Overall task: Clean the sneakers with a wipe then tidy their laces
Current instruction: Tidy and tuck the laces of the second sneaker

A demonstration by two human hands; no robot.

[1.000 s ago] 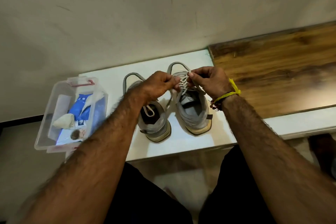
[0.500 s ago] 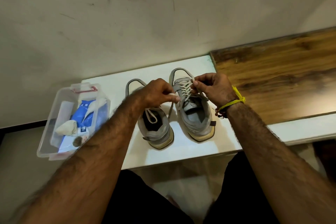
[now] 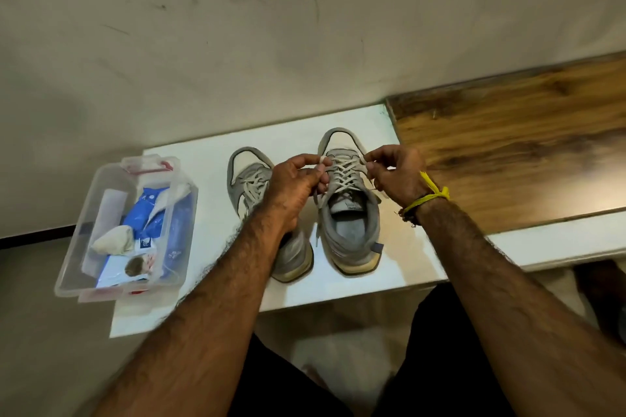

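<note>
Lace-tidying now: left hand point(image 3: 298, 179) and right hand point(image 3: 393, 173) each pinch a lace point(image 3: 343, 171) on the right sneaker point(image 3: 352, 227), next likely snugging both sides evenly.

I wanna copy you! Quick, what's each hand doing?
Left hand: closed, pinching the lace of the right-side sneaker.
Right hand: closed, pinching the same lace.

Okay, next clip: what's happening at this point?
A person is working on the laces of the right-hand sneaker. The left hand and right hand each pinch a lace on their own side of it. The other sneaker sits alongside on the white table. A clear plastic bin holds a blue wipes pack.
</note>
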